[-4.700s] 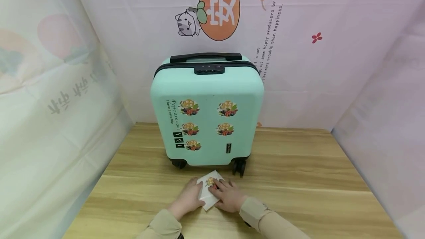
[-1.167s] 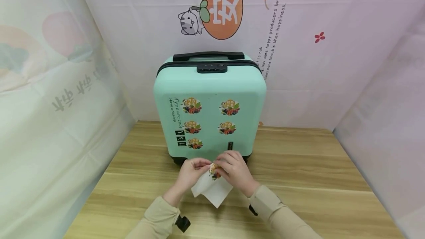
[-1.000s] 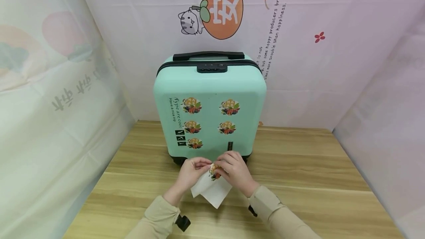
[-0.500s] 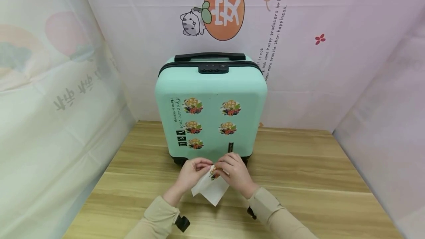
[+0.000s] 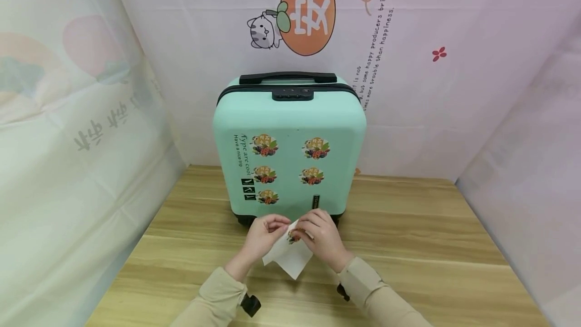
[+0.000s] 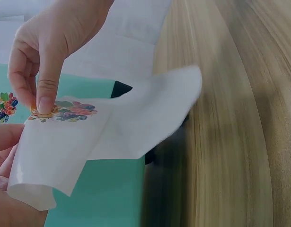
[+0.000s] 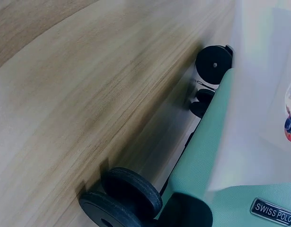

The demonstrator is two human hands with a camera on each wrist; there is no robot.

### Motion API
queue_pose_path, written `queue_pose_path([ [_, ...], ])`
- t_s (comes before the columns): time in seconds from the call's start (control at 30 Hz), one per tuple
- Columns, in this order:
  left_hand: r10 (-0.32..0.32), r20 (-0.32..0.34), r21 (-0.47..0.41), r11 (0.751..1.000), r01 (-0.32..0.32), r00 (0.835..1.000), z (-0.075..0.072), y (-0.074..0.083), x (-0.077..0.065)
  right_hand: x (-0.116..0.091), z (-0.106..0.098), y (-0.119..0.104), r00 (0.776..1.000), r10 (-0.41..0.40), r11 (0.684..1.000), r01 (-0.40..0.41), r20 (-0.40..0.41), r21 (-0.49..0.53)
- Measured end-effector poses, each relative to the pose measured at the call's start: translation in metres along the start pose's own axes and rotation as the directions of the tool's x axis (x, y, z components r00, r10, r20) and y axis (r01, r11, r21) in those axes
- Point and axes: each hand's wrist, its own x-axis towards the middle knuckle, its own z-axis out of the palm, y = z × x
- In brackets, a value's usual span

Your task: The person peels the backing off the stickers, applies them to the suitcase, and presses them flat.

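Note:
A mint-green suitcase (image 5: 288, 115) stands upright on the wooden table, several round fruit stickers (image 5: 316, 148) on its front. Before its lower edge, both hands hold up a bent white backing paper (image 5: 292, 262) bearing one fruit sticker (image 5: 293, 237). My left hand (image 5: 260, 237) pinches the paper's upper left edge. With thumb and fingers, my right hand (image 5: 323, 238) pinches at the sticker, hiding part of it. The left wrist view shows the right thumb (image 6: 47, 94) on the sticker's edge; whether that edge has come off the paper I cannot tell.
Black wheels (image 7: 121, 196) carry the suitcase, and a black handle (image 5: 288, 77) tops it. A small "SWISS POLO" badge (image 7: 273, 211) sits low on its front. Printed cloth (image 5: 408, 95) hangs behind and at both sides of the wooden table (image 5: 408, 246).
The paper lay on the table under both hands; now it is raised and bent between them. In the last half second it shifted slightly, its upper edge now showing between the hands.

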Motion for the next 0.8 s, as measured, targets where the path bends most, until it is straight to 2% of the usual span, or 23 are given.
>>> queue_pose_path([
  [0.33, 0.011, -0.023, -0.011, 1.000, -0.012, 1.000, 0.000, -0.004, 0.002, -0.001, 0.001, -0.001, 1.000, 0.016, 1.000, -0.016, 0.008, 0.010],
  [0.63, -0.007, -0.010, -0.014, 1.000, 0.007, 1.000, 0.001, -0.010, 0.004, -0.004, 0.000, -0.002, 1.000, -0.016, 1.000, 0.016, 0.017, 0.011],
  [0.8, -0.028, -0.058, -0.013, 1.000, 0.028, 0.998, 0.002, -0.011, 0.003, -0.005, -0.001, -0.003, 0.999, -0.028, 0.999, 0.027, 0.027, 0.045],
])
